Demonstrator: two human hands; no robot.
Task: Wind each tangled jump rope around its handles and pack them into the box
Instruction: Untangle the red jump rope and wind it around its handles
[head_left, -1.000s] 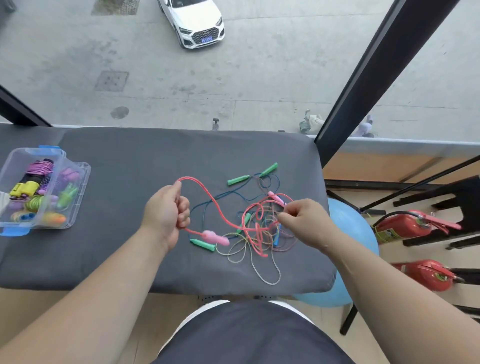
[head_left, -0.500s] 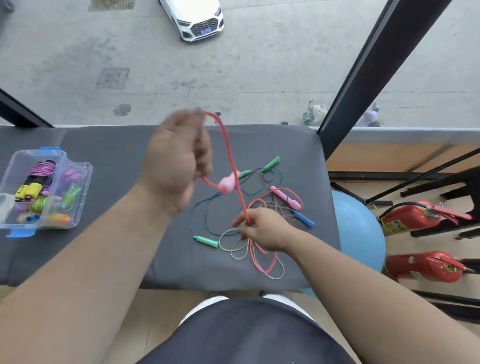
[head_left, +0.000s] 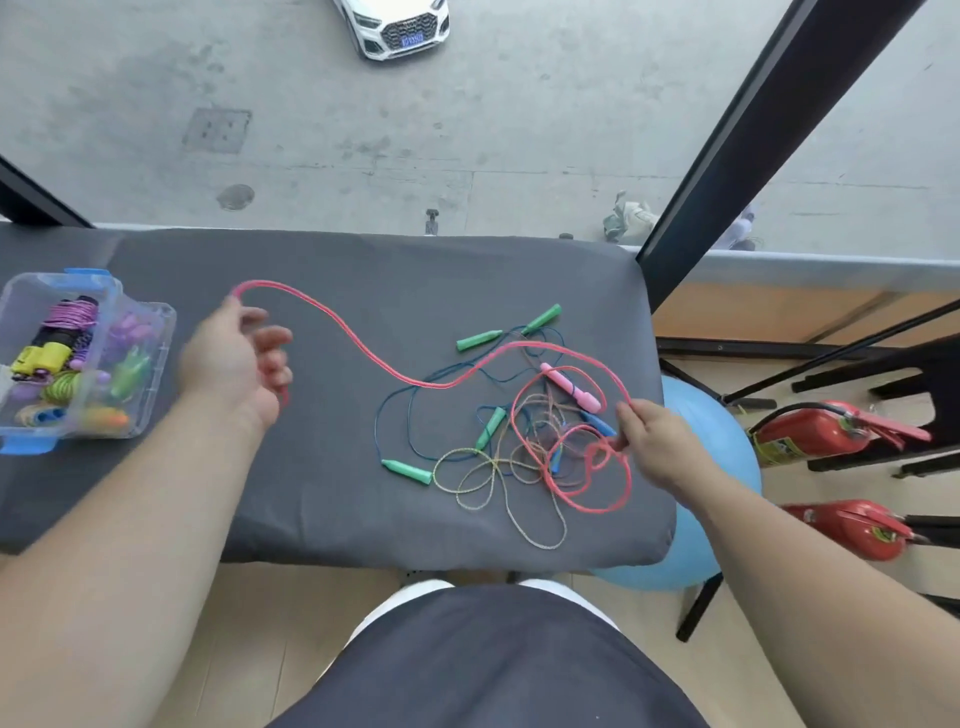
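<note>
On the grey padded table (head_left: 337, 493) lies a tangle of jump ropes. My left hand (head_left: 231, 364) holds one end of the pink rope (head_left: 363, 353), which arcs over its thumb and runs right into the tangle. My right hand (head_left: 657, 441) pinches the same pink rope at the tangle's right edge. The free pink handle (head_left: 571, 387) rests on the heap. A dark blue cord with green handles (head_left: 478, 340) and a multicoloured cord (head_left: 498, 483) are knotted underneath. The clear box (head_left: 156, 364) with blue latches stands far left, holding several wound ropes.
A blue exercise ball (head_left: 717, 415) sits under the table's right end. Two red fire extinguishers (head_left: 810, 431) lie on the floor at the right beside black metal legs. A black window post (head_left: 753, 130) rises behind the table. My lap is below the front edge.
My left hand has come down from its raised position and swung left toward the box, drawing the pink rope out long. My right hand has shifted to the right side of the tangle.
</note>
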